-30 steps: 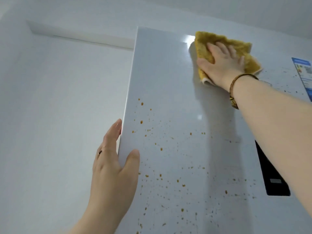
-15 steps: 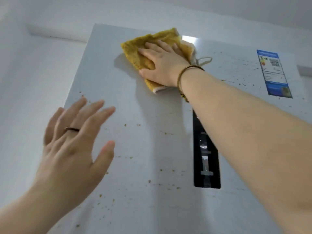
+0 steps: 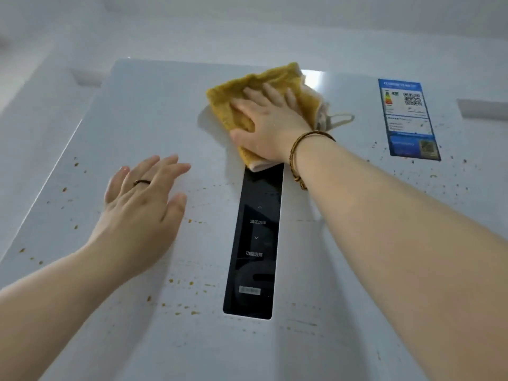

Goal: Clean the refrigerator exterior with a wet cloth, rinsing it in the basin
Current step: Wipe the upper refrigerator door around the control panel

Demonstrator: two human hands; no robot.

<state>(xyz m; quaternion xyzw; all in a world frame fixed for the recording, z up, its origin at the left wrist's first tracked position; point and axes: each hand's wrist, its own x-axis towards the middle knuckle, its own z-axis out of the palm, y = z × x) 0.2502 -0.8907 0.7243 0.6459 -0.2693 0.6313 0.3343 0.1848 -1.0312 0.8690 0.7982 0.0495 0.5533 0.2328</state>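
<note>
The white refrigerator door [image 3: 143, 111] fills the view, speckled with small brown spots. My right hand [image 3: 270, 123] lies flat on a yellow cloth [image 3: 233, 103] and presses it against the door near the top, just above the black control panel [image 3: 254, 243]. My left hand [image 3: 143, 204] rests flat on the door, fingers apart, holding nothing, to the left of the panel.
A blue energy label [image 3: 408, 119] is stuck at the door's upper right, with dark specks around it. White walls [image 3: 33, 105] flank the refrigerator on both sides. The cloth's hanging loop [image 3: 342, 119] trails to the right of my wrist.
My left hand let go of the door's left edge and now lies flat on its front. The cloth under my right hand slid left along the top. The view has turned to face the door.
</note>
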